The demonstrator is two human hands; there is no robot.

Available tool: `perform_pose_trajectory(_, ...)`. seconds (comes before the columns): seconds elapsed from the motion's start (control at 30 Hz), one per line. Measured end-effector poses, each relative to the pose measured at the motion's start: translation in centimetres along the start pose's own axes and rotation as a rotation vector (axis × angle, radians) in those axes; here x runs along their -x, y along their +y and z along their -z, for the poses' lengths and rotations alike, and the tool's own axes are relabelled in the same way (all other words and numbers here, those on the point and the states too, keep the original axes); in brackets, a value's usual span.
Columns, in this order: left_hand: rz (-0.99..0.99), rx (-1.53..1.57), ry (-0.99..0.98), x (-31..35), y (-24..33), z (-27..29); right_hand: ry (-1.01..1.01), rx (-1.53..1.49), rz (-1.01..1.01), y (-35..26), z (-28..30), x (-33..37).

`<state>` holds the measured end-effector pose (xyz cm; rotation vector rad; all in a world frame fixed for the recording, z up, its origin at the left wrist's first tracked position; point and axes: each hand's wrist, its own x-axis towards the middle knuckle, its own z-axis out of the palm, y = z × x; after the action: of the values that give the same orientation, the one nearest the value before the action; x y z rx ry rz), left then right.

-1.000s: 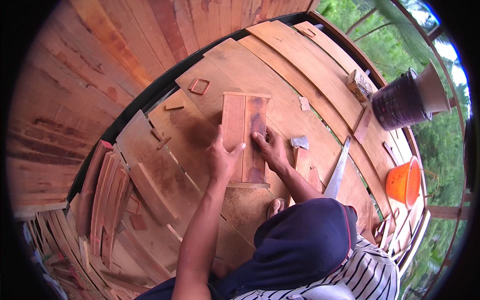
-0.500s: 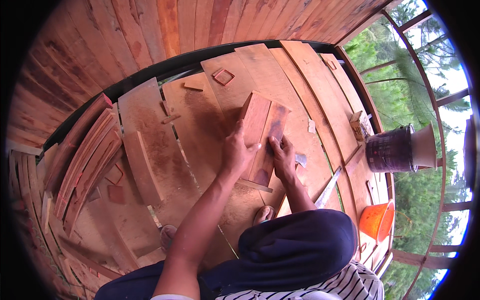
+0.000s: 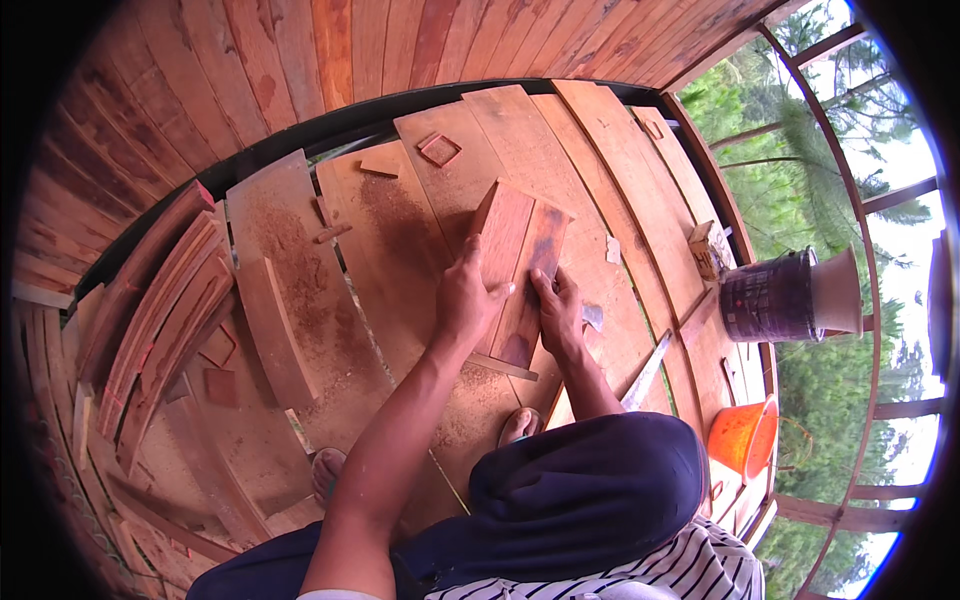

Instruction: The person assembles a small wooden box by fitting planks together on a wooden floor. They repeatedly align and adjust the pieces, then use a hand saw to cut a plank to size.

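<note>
A reddish-brown wooden box is tilted above the plank floor in front of me, its face of two boards toward me and a thin end board at the near end. One of those boards carries dark stains. My left hand grips the box's left side, thumb on the face and the other fingers hidden behind the edge. On the opposite side, my right hand is closed around the right edge with its thumb pressed on the dark-stained board. Just beside the right hand, a metal tool head shows partly.
Curved stacked planks lie at left. A small wooden frame sits at the far side among sawdust. At right are a handsaw, a dark bucket, an orange bucket and a small box. Gaps run between floor planks.
The whole view has shifted slightly, so things appear a little farther left. Both hands keep their hold on the wooden box, which stays in nearly the same pose.
</note>
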<state>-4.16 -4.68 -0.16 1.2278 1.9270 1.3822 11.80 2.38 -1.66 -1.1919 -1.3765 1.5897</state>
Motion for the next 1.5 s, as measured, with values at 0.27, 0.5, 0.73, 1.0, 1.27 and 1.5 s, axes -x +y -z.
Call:
perform_pose_trajectory(0.27, -0.030, -0.014, -0.010, 0.0, -0.4, -0.2, 0.029, -0.022, 0.003, 0.5, 0.0, -0.3)
perform_pose_trajectory(0.5, -0.050, -0.075, -0.037, -0.2, -0.4, 0.1, 0.066, 0.097, 0.018, 0.7, 0.1, -0.3)
perform_pose_trajectory(0.73, 0.063, -0.051, -0.100, -0.1, 1.2, 0.8, 0.057, 0.137, 0.048, 0.3, 0.1, -0.3)
perform_pose_trajectory(1.0, 0.172, 0.177, -0.152, -0.2, 0.4, 0.9, -0.006, -0.259, -0.027, -2.6, -1.4, 0.4)
perform_pose_trajectory(1.27, 0.193, 0.468, -0.157, -0.6, 0.0, 0.9, -0.086, -0.167, -0.103, -3.9, -1.4, -0.1)
perform_pose_trajectory(1.5, 0.138, 0.444, -0.101, -0.4, 1.8, 2.7, -0.107, -0.290, 0.031, -4.7, -2.9, 0.5)
